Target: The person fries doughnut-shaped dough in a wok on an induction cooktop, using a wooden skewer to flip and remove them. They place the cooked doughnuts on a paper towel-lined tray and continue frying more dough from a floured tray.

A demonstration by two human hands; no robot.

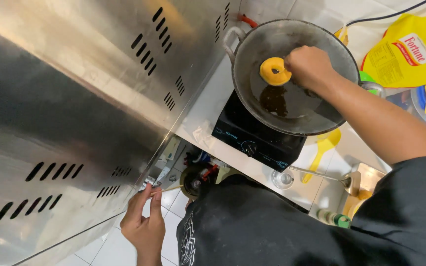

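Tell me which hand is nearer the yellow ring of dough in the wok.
Right. The right hand is over the wok, fingers at the yellow ring of dough. The left hand is far below, beside the steel cabinet, holding a thin stick.

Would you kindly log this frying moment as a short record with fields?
Right hand: over the wok, fingers at a yellow ring of dough
Left hand: low at the person's side, pinching a thin wooden stick
Wok: dark, holding oil, on a black single-burner stove
Nearby: yellow oil pouch, metal ladle, yellow spatula
Left of stove: steel cabinet with vent slots
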